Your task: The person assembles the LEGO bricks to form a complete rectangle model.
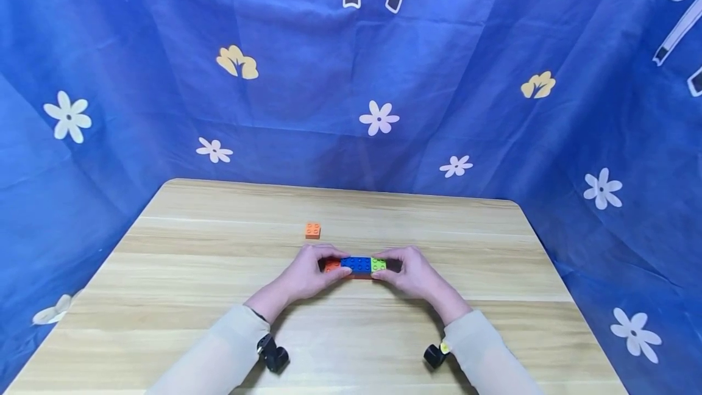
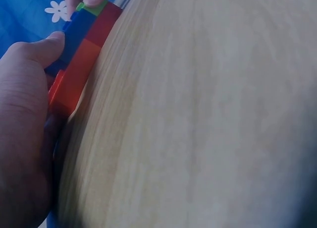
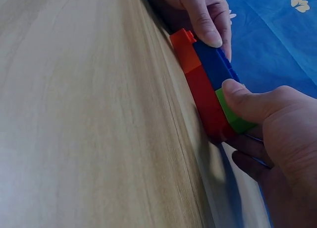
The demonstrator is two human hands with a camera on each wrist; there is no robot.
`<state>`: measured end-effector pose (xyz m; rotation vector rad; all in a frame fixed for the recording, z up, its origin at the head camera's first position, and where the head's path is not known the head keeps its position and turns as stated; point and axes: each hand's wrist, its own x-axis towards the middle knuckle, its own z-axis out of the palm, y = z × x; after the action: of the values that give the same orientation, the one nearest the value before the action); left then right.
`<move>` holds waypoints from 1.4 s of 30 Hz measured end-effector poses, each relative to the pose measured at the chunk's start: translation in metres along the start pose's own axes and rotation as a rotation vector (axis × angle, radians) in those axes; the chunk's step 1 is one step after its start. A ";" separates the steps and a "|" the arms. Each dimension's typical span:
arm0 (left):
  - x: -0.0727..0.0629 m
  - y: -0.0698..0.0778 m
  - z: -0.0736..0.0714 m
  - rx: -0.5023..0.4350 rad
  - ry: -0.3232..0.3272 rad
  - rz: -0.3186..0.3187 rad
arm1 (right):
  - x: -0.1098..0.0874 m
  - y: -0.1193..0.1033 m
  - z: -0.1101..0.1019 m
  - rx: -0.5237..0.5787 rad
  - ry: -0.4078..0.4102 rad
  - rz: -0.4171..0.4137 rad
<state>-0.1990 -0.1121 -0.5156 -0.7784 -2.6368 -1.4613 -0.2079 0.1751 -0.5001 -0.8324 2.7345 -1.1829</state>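
You have a short two-layer stack of toy bricks point(image 1: 362, 275) low at the middle of the wooden table point(image 1: 175, 297), between your hands. Your left hand point(image 1: 308, 273) is curved into a pinch, its thumb on the near side of the blue brick point(image 3: 214, 62); your right hand point(image 1: 415, 273) pinches the green brick point(image 3: 229, 111) at the right end of the upper layer, thumb on its near face and fingers round the far side. Beneath run an orange-red brick point(image 3: 185, 52) on the left, its studs partly bare, and a red brick point(image 3: 204, 101) on the right, with the blue one lying across their joint. The bricks look like hard moulded plastic — light, rigid and unlikely to mark under firm fingers. Their smooth sides may slide a little under a dry thumb, so pinch square across the long faces rather than by the corners. The joints are likely the weak places: a twist or bend could pop a brick off its studs, so keep both ends level and press straight down over the seams. A loose orange block point(image 1: 312, 230) lies apart, beyond your left hand — small enough that two fingertips on opposite sides should suffice.
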 end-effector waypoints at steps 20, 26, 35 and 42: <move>0.005 0.005 -0.005 0.052 -0.053 0.012 | -0.001 0.004 0.003 0.052 0.022 0.010; 0.008 0.008 -0.009 0.081 -0.099 0.020 | -0.002 0.003 0.002 0.069 0.014 0.007; 0.011 0.011 -0.014 0.065 -0.141 -0.007 | -0.001 0.002 0.001 0.069 0.017 0.008; 0.016 0.012 -0.024 0.030 -0.135 0.007 | -0.001 0.001 0.002 0.083 0.017 0.003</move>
<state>-0.2130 -0.1198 -0.4884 -0.9131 -2.7423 -1.4113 -0.2072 0.1749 -0.5021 -0.8121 2.6781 -1.2993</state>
